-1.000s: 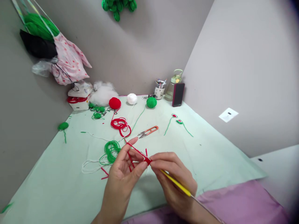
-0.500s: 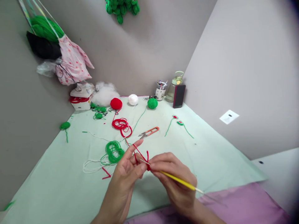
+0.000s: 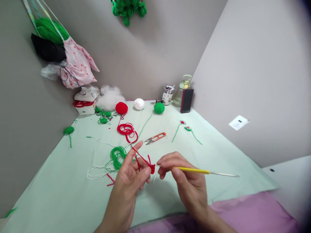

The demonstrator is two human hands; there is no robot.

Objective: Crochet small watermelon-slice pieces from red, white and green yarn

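Between thumb and fingers, my left hand pinches a small red crochet piece. Red yarn runs over its raised index finger, and a short red tail sticks up from the piece. My right hand grips a crochet hook with a yellow handle and metal ends. The hook lies nearly level, its near tip at the right edge of the red piece; whether it sits in a stitch I cannot tell. Loose red yarn leads back to a red yarn ball.
Thread snips lie beyond my hands. Green yarn loops and white strands are left of them. Two small crocheted pieces rest to the right. Behind stand a white ball, a green ball, a pen cup and a phone.
My right hand has shifted right and turned the crochet hook from a downward slant to nearly level. The red piece shows more fully, and my left index finger has moved left.
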